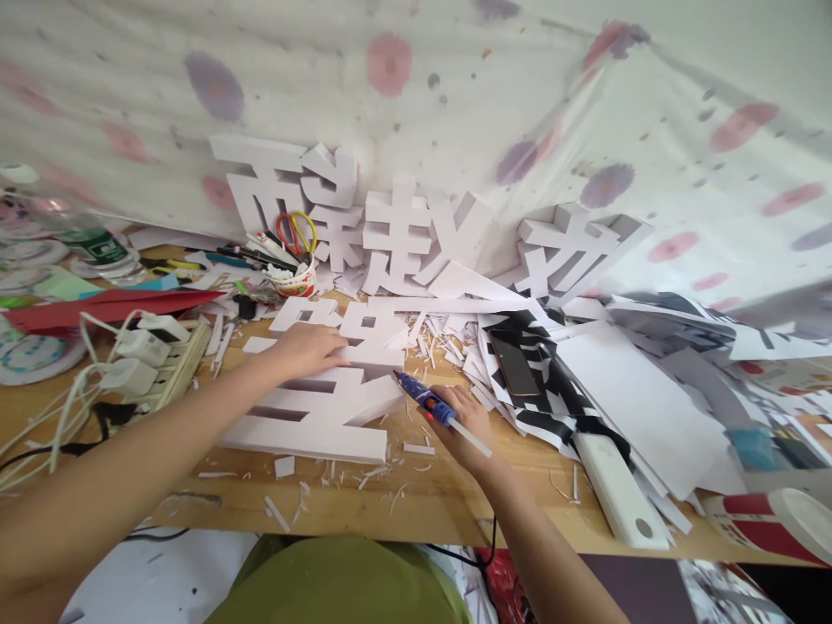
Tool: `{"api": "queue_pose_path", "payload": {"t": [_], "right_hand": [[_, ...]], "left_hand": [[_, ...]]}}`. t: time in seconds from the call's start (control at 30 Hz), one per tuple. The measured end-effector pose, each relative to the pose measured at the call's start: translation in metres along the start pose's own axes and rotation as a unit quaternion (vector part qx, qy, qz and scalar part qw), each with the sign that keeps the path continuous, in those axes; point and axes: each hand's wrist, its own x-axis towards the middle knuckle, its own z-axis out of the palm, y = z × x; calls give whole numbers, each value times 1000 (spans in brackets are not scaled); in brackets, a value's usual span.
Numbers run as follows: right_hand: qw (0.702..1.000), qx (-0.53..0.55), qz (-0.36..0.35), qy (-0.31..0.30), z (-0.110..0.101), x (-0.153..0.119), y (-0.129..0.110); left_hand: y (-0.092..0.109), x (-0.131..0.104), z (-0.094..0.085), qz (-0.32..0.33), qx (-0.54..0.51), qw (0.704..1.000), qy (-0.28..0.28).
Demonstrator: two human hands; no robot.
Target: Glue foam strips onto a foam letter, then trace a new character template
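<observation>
A large white foam or card character [325,416] lies flat on the wooden table [364,511]. My left hand [308,351] rests on its upper middle part, palm down; the fingers lie together over the surface, holding nothing. To the right of the character, my right hand [463,423] is wrapped round a blue glue gun [425,397], whose dark tip points up and left at the character's right edge. A white glue stick [471,438] sticks out of the gun's back end, and a small red light shows on its side.
White characters [396,234] stand against the flowered curtain. A power strip [175,368] with chargers and cables is at left, near a cup of scissors and pens [295,279]. Paper sheets [643,399], a phone [516,362] and a white-handled tool [620,494] lie at right.
</observation>
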Motion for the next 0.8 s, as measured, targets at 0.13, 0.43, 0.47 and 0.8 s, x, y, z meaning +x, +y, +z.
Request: {"api": "queue_pose_path", "payload": {"t": [0.13,0.43,0.47,0.8], "right_hand": [[1000,27,13,-10,-4,9,0],[997,20,-66,-38,-18,15,7],[996,12,-80,-45,-19,18,6],[965,-87,-170,-180,-12,59,-28]], "left_hand": [[8,-5,1,-49,-5,999,-1],[15,0,11,-36,-12,999,-23],[13,1,12,-29,-14,999,-24],[-2,5,16,20,-47,999,-14]]}}
